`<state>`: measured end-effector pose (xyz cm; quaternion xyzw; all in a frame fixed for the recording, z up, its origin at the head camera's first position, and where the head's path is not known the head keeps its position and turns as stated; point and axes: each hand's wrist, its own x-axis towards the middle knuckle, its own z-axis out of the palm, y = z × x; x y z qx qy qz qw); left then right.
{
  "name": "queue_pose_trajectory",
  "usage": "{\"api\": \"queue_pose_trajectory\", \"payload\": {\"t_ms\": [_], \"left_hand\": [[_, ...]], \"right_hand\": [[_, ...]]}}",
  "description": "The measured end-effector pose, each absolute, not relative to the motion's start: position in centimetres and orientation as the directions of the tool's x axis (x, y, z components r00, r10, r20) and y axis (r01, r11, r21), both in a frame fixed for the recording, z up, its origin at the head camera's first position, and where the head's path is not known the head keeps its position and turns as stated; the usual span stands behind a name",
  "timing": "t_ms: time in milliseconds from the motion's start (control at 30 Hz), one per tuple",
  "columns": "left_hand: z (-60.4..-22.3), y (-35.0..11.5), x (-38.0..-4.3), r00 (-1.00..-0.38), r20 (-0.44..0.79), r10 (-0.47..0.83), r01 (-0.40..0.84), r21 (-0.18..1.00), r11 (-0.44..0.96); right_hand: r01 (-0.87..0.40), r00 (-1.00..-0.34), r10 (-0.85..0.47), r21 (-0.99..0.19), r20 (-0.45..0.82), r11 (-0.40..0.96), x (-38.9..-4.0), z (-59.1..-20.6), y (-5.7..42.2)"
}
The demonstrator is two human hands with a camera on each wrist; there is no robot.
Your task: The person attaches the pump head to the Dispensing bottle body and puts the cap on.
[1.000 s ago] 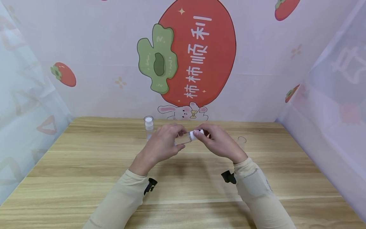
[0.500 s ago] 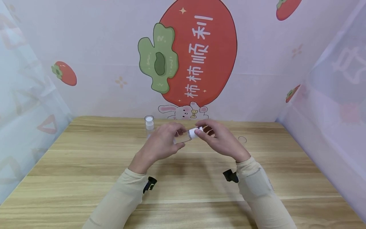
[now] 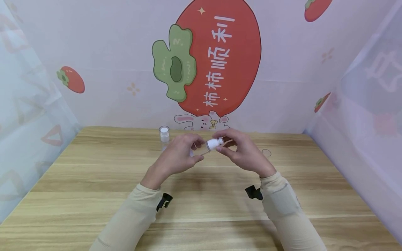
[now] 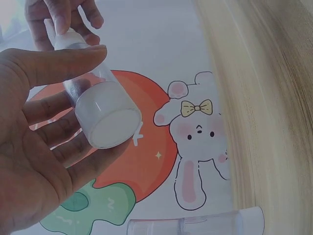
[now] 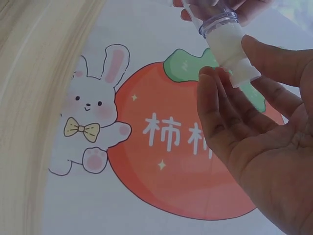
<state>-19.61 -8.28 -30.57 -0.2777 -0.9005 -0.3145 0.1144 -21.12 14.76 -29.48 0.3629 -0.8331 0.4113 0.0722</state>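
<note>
My left hand (image 3: pixel 176 151) grips a small clear bottle (image 4: pixel 93 88) by its body, with the fingers behind and the thumb across it. The bottle is tilted above the table, its white base toward the left wrist camera. At its upper right end sits a white pump top (image 3: pixel 215 143). My right hand (image 3: pixel 243 151) is spread loosely around that pump top, thumb on one side at the nozzle end. In the right wrist view the index fingertip (image 5: pixel 208 73) stands slightly apart from the pump top (image 5: pixel 227 46).
A second clear bottle (image 3: pixel 164 137) with a white top stands at the table's back, left of my left hand. A thin transparent round rim (image 3: pixel 266 152) shows on the wooden table (image 3: pixel 201 209) at right. Behind rises a printed cloth wall (image 3: pixel 119 52), with side walls left and right.
My right thumb and fingers have loosened from the pump top, baring more of it, and the hand has moved slightly right. My left hand keeps hold of the bottle.
</note>
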Motion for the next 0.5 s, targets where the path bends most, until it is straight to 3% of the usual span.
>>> {"api": "queue_pose_trajectory", "payload": {"t_ms": [500], "left_hand": [[-30.62, -8.02, -19.46, -0.811, 0.409, 0.419, 0.581, 0.474, 0.661]], "right_hand": [[-0.63, -0.761, -0.523, -0.633, 0.385, 0.45, -21.03, -29.58, 14.55]]}}
